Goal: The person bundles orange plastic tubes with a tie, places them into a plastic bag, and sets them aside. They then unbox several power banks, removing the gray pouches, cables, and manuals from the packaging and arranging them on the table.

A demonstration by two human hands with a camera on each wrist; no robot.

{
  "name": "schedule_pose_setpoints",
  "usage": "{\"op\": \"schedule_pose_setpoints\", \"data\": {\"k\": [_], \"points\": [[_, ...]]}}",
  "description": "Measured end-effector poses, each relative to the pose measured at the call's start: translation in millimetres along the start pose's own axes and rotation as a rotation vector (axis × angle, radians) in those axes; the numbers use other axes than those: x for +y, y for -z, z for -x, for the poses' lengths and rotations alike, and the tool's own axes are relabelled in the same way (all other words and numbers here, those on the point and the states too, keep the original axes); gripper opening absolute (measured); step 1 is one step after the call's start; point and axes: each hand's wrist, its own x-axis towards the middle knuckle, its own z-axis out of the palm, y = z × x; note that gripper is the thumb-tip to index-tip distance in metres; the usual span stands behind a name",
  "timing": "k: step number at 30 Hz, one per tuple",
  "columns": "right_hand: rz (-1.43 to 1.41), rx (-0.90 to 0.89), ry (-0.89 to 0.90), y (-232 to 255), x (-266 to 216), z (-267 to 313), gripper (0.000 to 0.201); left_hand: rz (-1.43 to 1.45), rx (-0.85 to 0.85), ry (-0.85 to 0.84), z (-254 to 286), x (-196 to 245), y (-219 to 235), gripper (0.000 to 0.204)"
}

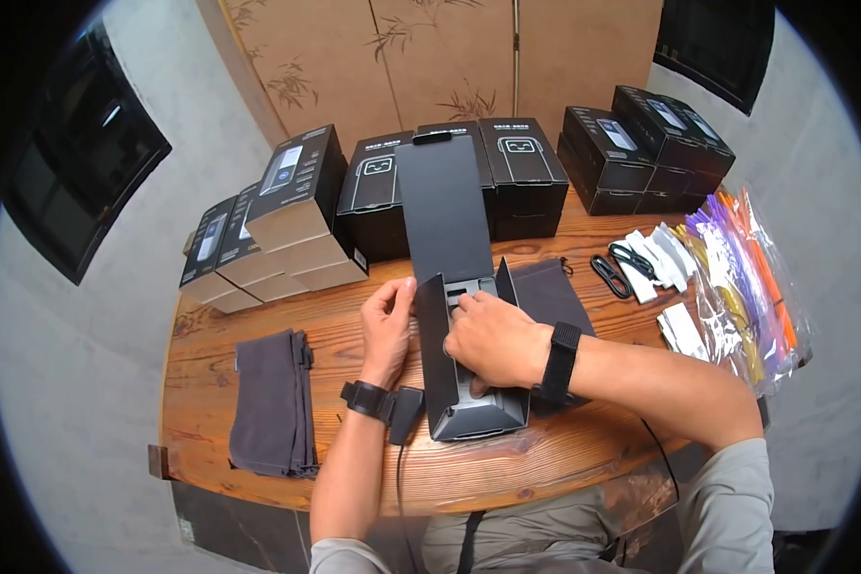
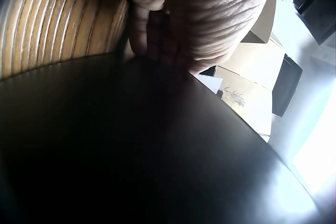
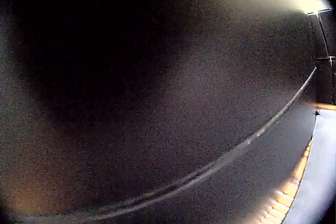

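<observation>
In the head view an open black box [image 1: 479, 421] lies before me, its long lid [image 1: 445, 206] standing up at the far end and its side flaps raised. My right hand [image 1: 496, 340] reaches down into it, fingers bent over a grey insert [image 1: 488, 285]; the hand hides what lies under its fingertips. Beside the left side flap [image 1: 437, 354] is my left hand [image 1: 385, 335], fingers curled and fingertips right at the flap's edge. The left wrist view shows that hand [image 2: 215, 19] partly behind a dark panel [image 2: 131, 145]. Dark surface [image 3: 184, 119] fills most of the right wrist view.
Closed black boxes stand stacked at the back left [image 1: 297, 206], back middle [image 1: 526, 187] and back right [image 1: 641, 153]. Folded grey cloth pouches [image 1: 273, 402] lie left; another dark pouch [image 1: 550, 292] lies right. Black cables [image 1: 610, 275], white packets [image 1: 681, 330] and bagged coloured ties [image 1: 746, 287] lie farther right.
</observation>
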Motion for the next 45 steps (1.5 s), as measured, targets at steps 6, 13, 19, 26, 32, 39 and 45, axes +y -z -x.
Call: {"op": "schedule_pose_setpoints", "data": {"k": [6,13,19,26,32,39,45], "points": [[0.002,0.010,-0.027,-5.6,0.2,-3.0,0.045,0.005,-0.006,0.002,-0.4,-0.3,0.5,0.021],[-0.127,-0.013,0.011,-6.7,2.2,-0.6,0.044,0.005,-0.011,0.008,-0.6,-1.9,1.5,0.021],[-0.131,-0.039,0.005,-2.1,-0.5,-2.7,0.046,-0.022,-0.009,0.013,-1.0,-2.7,2.2,0.021],[-0.064,0.038,-0.002,-8.4,-1.3,-2.5,0.039,-0.020,-0.006,0.008,-0.6,-1.4,1.0,0.021],[-0.154,-0.011,0.005,-5.6,-1.3,-1.5,0.037,-0.008,-0.020,0.006,-1.1,-2.3,1.7,0.021],[-0.180,-0.017,-0.025,-5.8,-2.7,-3.6,0.039,-0.018,-0.019,0.015,-0.9,-1.8,1.4,0.021],[-0.201,-0.075,-0.011,-3.2,-1.1,-3.7,0.053,-0.029,-0.020,0.016,-0.6,-0.7,1.5,0.022]]}}
